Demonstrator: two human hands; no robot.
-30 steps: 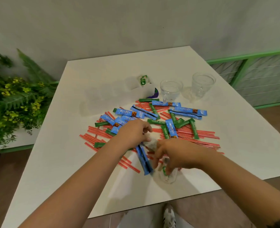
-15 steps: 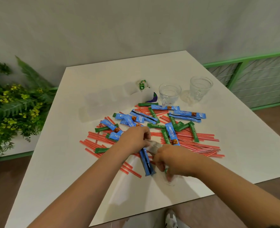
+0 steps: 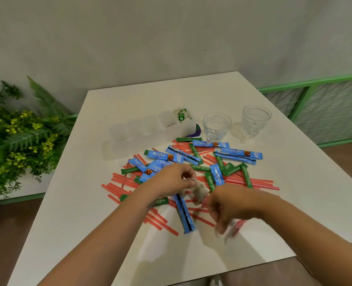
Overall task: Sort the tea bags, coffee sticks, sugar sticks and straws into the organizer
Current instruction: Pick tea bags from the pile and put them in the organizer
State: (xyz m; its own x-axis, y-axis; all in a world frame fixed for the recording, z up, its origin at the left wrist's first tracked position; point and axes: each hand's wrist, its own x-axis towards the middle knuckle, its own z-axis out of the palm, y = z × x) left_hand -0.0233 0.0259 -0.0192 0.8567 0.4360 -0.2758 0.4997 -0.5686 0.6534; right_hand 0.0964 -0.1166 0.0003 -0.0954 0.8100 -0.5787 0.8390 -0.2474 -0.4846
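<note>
Tea bag (image 3: 198, 193) pinched by left hand (image 3: 174, 180), just beside blurred, curled right hand (image 3: 224, 205)

White translucent plastic organizer (image 3: 150, 129) sits at the far side of the pile, a row of small compartments, with one green-tagged tea bag (image 3: 181, 116) already in its rightmost cell. Just in front of the organizer it's a messy heap: blue Nescafe coffee sticks (image 3: 238, 152), green stevia sugar sticks (image 3: 246, 176) and thin red-and-white striped straws (image 3: 119, 187), all lying flat and criss-crossed. A beige paper tea bag (image 3: 199, 193) is lifted over the heap's near edge.
</note>
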